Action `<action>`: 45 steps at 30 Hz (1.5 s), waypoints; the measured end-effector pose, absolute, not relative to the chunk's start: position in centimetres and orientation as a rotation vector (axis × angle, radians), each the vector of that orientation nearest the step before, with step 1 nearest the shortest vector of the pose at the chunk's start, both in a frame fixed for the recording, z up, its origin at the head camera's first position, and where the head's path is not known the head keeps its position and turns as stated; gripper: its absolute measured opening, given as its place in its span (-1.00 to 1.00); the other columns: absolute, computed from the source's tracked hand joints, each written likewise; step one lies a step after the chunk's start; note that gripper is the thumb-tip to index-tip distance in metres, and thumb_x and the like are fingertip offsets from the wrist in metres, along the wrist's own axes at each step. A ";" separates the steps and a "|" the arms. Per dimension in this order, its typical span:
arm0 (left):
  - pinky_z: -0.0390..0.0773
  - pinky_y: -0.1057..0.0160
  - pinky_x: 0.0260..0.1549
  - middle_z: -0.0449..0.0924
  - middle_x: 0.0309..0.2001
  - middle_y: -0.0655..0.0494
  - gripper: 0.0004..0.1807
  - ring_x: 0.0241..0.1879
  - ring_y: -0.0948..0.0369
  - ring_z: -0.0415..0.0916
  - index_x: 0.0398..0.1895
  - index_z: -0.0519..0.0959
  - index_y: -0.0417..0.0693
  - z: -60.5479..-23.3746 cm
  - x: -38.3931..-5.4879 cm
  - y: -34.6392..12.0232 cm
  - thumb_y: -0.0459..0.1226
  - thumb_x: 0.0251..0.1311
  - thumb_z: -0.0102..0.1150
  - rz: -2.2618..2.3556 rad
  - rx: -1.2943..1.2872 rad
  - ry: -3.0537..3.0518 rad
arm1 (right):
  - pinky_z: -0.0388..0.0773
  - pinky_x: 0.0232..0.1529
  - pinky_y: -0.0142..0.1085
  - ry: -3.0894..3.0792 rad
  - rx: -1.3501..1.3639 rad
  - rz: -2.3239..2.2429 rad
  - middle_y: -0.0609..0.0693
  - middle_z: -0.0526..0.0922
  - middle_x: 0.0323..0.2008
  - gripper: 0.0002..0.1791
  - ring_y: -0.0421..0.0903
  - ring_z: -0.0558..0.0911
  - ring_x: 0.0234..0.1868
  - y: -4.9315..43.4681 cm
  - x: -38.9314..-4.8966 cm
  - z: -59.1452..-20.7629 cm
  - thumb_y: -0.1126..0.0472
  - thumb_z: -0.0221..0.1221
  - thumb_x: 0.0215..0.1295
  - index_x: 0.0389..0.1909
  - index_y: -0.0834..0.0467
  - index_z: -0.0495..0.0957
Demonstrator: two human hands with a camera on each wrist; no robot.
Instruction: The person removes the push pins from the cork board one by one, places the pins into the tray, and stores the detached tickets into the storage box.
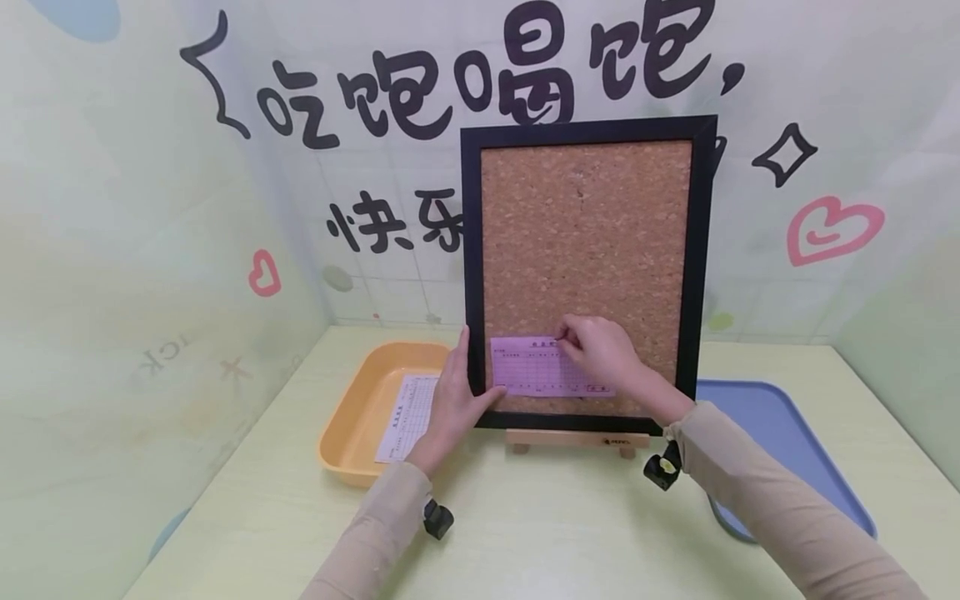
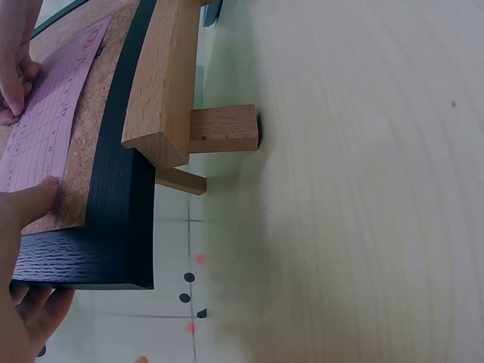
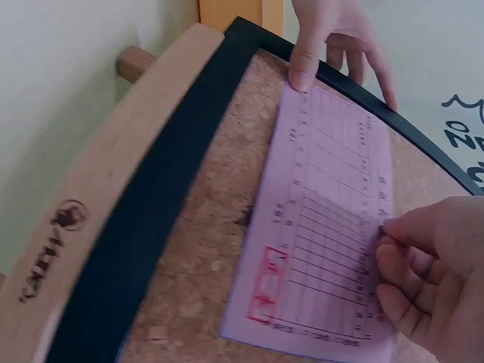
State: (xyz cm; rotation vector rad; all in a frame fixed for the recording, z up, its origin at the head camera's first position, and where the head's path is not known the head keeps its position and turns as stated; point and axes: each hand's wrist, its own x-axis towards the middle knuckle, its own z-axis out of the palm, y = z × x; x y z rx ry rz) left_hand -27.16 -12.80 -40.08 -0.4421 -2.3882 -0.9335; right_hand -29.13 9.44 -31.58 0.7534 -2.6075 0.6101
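Observation:
A cork board [image 1: 585,233] in a black frame [image 1: 471,250] stands upright on a wooden easel [image 1: 577,439]. A pink printed slip [image 1: 528,371] lies flat on its lower cork. My left hand [image 1: 468,383] grips the frame's left edge. Its thumb [image 2: 34,200] presses the slip's [image 2: 45,128] lower left corner, with the fingers behind the frame. My right hand [image 1: 573,337] is at the slip's [image 3: 325,249] top edge. Its fingertips [image 3: 386,231] pinch a small dark pin-like thing, mostly hidden.
A yellow tray [image 1: 352,417] left of the board holds a white printed form [image 1: 408,417]. A blue tray [image 1: 780,433] lies to the right. Pale green table [image 1: 562,533] stretches in front of the easel. Printed walls close in the back and sides.

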 end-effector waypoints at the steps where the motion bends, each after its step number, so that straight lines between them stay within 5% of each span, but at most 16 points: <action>1: 0.31 0.13 0.13 0.24 0.22 -0.10 0.14 0.16 0.06 0.28 0.43 -0.22 0.06 -40.1 -27.1 -12.8 -0.19 -0.12 0.39 -0.936 -0.441 -2.389 | 0.29 -0.64 -0.38 -2.620 0.763 0.598 -0.05 0.54 -0.62 -0.95 -0.21 0.39 -0.65 9.4 -29.2 -31.4 0.34 0.17 0.12 -0.40 0.21 0.58; 7: 0.30 0.12 0.14 0.24 0.23 -0.11 0.14 0.18 0.05 0.26 0.43 -0.20 0.05 -40.2 -27.0 -13.0 -0.19 -0.13 0.39 -0.931 -0.436 -2.386 | 0.44 -0.54 -0.31 -2.674 0.798 0.552 -0.02 0.62 -0.51 -0.93 -0.19 0.50 -0.56 9.3 -29.2 -31.0 0.34 0.18 0.12 -0.39 0.18 0.61; 28: 0.31 0.13 0.13 0.24 0.23 -0.12 0.13 0.17 0.05 0.27 0.43 -0.22 0.05 -39.8 -27.1 -12.9 -0.19 -0.11 0.38 -0.928 -0.450 -2.398 | 0.48 -0.53 -0.28 -2.565 0.804 0.513 0.03 0.59 -0.48 -0.95 -0.16 0.51 -0.54 9.1 -28.9 -31.7 0.39 0.11 0.16 -0.44 0.23 0.52; 38: 0.29 0.14 0.15 0.23 0.25 -0.11 0.14 0.19 0.05 0.25 0.43 -0.22 0.07 -39.7 -26.9 -12.8 -0.19 -0.12 0.38 -0.943 -0.450 -2.398 | 0.22 -0.61 -0.40 -2.614 0.860 0.631 -0.06 0.49 -0.58 -0.95 -0.22 0.34 -0.61 10.2 -28.5 -31.5 0.32 0.13 0.19 -0.44 0.20 0.52; 45: 0.20 0.12 0.21 0.11 0.34 -0.06 0.13 0.28 0.06 0.13 0.43 -0.23 0.10 -39.9 -26.9 -13.0 -0.18 -0.09 0.37 -0.968 -0.438 -2.421 | 0.26 -0.59 -0.39 -2.636 0.850 0.665 -0.04 0.52 -0.56 -0.96 -0.21 0.36 -0.60 10.9 -28.2 -32.0 0.33 0.13 0.19 -0.41 0.22 0.54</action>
